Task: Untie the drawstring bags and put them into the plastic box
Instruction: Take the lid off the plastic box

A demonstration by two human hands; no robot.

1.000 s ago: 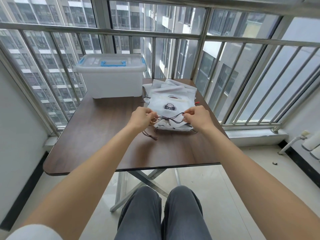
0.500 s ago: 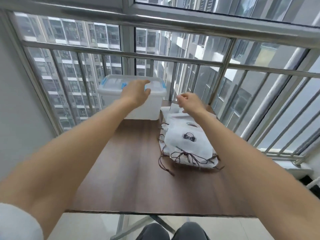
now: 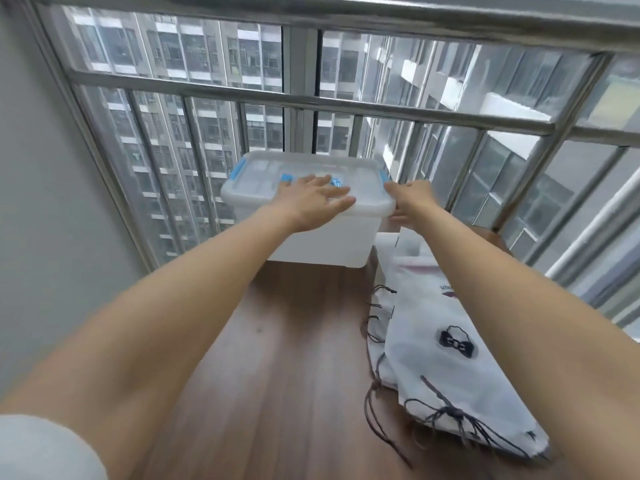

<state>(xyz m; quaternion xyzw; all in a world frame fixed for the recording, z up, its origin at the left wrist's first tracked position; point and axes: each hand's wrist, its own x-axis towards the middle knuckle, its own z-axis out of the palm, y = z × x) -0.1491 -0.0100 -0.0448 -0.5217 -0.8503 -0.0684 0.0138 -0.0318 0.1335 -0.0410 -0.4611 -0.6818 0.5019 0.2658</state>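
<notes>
right hand (image 3: 414,199) fingers hidden behind plastic box (image 3: 311,237)

— Can you read any words here?
— Only a few dark letters on the top white drawstring bag (image 3: 446,344), at the right of the frame. They are too blurry to read.

An enclosed high-rise balcony at home — steel window bars (image 3: 311,98), apartment towers (image 3: 194,109) outside.

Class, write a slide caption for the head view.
Both hands, left and right, reach the lidded plastic box; drawstring bags wait.
</notes>
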